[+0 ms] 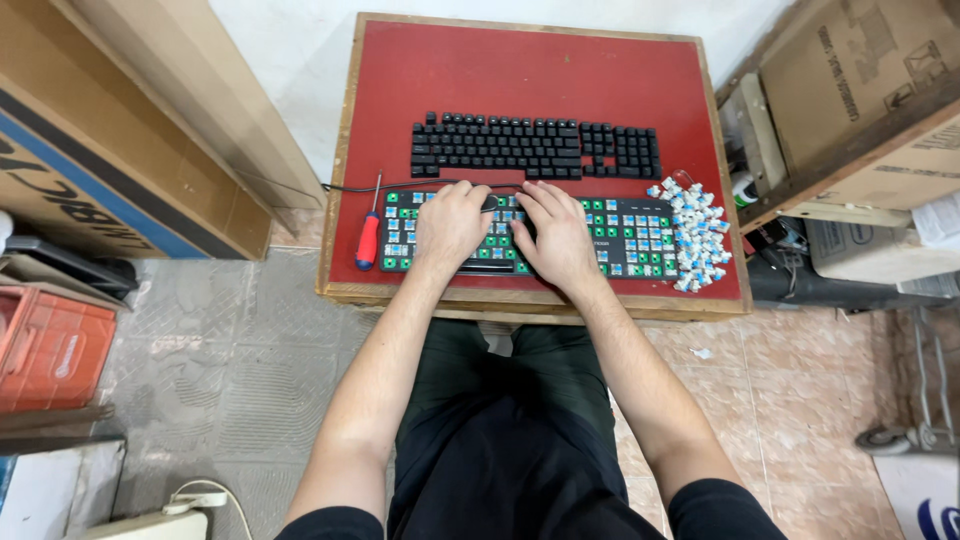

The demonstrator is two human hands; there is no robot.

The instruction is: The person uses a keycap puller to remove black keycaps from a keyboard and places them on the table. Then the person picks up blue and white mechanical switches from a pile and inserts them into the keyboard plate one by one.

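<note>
A keyboard without keycaps [630, 235], its green board and blue switches exposed, lies at the near edge of a red-topped table [520, 70]. My left hand [452, 226] rests flat on its left-middle part, fingers together. Beside it, my right hand [556, 235] presses on the middle of the same board; what is under the fingers is hidden. A black keyboard with all its keycaps [535, 146] lies just behind. A pile of loose blue-and-white switches [697, 232] sits at the right end of the bare board.
A red-handled screwdriver [369, 236] lies left of the bare keyboard, by the table's left edge. A black cable [400, 185] runs between the keyboards. Large cardboard boxes [110, 130] lean at the left and stack on the right [860, 90]. An orange crate [50, 345] stands on the floor.
</note>
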